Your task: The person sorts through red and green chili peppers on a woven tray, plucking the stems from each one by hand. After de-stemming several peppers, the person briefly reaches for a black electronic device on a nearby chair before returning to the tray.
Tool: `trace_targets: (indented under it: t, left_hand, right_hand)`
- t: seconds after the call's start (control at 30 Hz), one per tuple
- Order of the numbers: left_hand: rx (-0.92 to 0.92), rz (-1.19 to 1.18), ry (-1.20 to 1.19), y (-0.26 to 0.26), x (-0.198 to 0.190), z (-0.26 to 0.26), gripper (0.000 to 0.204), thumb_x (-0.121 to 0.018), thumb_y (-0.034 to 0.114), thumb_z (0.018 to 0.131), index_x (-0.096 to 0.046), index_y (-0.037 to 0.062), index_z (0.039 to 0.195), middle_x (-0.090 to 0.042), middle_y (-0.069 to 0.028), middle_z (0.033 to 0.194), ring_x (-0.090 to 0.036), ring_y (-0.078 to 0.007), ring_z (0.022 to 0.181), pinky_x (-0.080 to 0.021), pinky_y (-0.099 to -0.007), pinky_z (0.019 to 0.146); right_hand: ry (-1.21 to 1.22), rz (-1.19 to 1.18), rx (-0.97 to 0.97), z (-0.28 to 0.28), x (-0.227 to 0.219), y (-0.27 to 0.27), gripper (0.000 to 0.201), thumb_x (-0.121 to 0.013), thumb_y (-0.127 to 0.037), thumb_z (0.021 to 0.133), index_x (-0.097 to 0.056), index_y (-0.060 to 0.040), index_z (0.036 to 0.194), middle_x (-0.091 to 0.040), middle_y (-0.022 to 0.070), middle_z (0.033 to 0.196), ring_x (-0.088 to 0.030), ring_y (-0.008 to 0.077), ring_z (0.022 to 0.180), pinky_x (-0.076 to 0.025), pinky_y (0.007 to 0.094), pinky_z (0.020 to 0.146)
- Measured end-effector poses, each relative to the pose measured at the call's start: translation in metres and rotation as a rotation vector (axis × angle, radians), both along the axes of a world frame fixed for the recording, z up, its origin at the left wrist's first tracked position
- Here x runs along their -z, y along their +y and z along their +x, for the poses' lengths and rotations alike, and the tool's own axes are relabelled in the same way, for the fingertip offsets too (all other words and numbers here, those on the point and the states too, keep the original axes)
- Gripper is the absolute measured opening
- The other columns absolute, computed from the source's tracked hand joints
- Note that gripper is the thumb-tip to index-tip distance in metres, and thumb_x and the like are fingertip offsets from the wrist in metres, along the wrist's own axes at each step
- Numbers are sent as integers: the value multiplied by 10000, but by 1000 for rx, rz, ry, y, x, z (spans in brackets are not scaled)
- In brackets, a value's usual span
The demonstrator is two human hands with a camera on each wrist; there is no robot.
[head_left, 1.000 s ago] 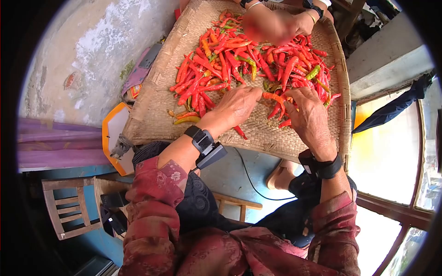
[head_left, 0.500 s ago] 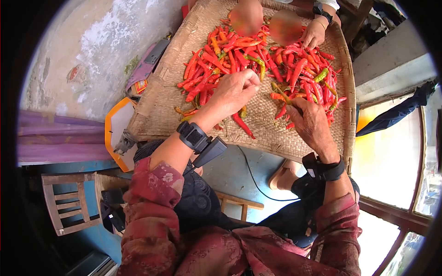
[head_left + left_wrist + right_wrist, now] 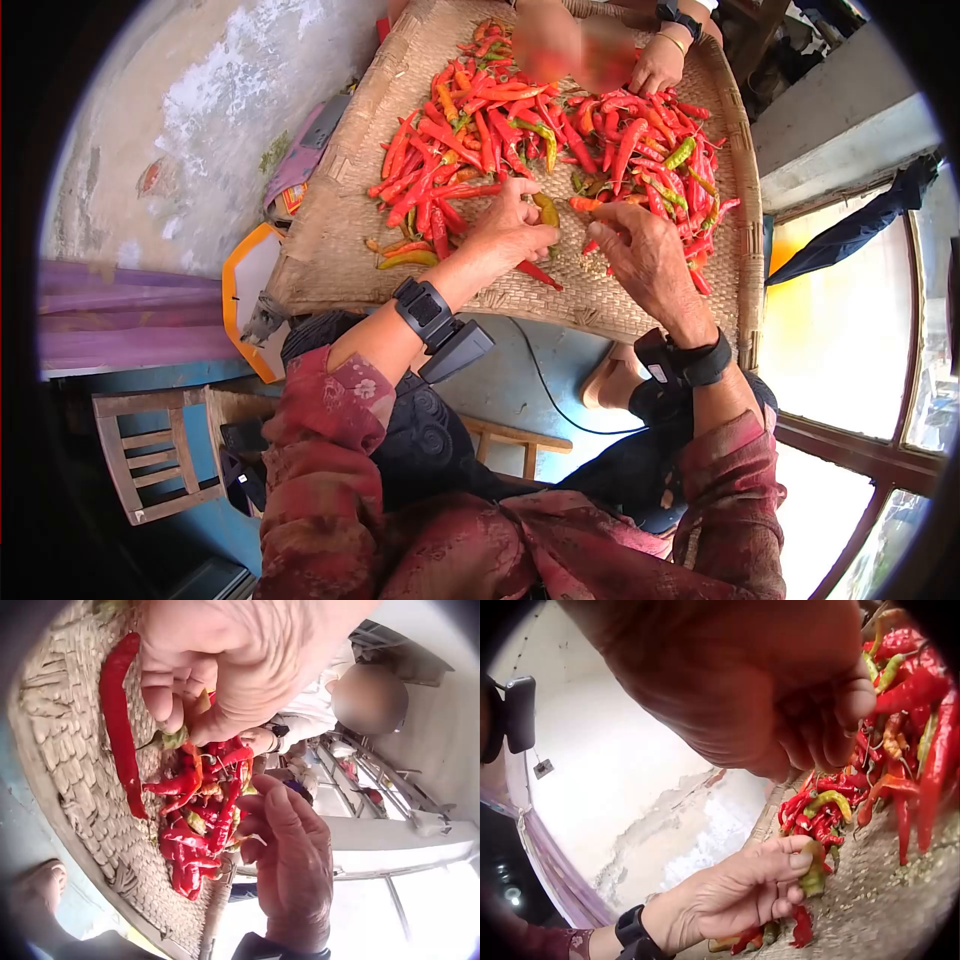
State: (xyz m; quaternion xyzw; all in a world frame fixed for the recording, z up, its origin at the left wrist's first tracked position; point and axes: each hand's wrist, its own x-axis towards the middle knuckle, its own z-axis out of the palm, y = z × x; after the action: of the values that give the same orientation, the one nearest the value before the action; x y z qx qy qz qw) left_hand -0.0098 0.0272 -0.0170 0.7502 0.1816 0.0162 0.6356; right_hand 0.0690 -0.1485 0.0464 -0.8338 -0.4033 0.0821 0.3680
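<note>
My left hand (image 3: 508, 228) pinches a yellow-green chili (image 3: 546, 209) between thumb and fingers, over the woven tray (image 3: 320, 240). In the right wrist view that chili (image 3: 814, 871) sticks up from the fingertips. My right hand (image 3: 645, 255) hovers beside the right-hand heap of red chilies (image 3: 640, 160), its fingers loosely bent with nothing between them, as the left wrist view shows. An orange chili (image 3: 584, 204) lies just beyond its fingertips. A second heap of chilies (image 3: 430, 165) lies beyond my left hand, and a single red chili (image 3: 540, 275) rests below it.
Another person's hand (image 3: 660, 62) reaches into the chilies at the far side. Pale seeds (image 3: 889, 889) are scattered on the weave. A wooden chair (image 3: 155, 455) stands at left, a window (image 3: 830, 330) at right, and a black cable (image 3: 540, 375) runs across the floor.
Half a second ago my right hand held a yellow-green chili; now my left hand holds one and the right has none. The other person's hand has shifted slightly left.
</note>
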Motion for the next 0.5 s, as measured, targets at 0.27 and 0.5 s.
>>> trace_targets:
  t: [0.27, 0.5]
  left_hand:
    - [57, -656, -102, -7, -15, -7, 811, -600, 121, 916, -29, 79, 1491, -563, -116, 1058, -628, -190, 877, -551, -355, 798]
    - [-178, -493, -54, 1, -17, -4, 686, -675, 194, 875, -276, 33, 1410, -600, -39, 879, -550, -87, 664, -440, -216, 548]
  right_hand:
    - [121, 96, -33, -7, 19, 12, 235, -655, -74, 822, -618, 27, 1031, -633, 180, 713, -617, 276, 609, -482, 364, 580]
    - [66, -4, -186, -14, 2, 8, 189, -651, -39, 771, -609, 10, 948, -616, 190, 801, -623, 342, 730, -485, 393, 647]
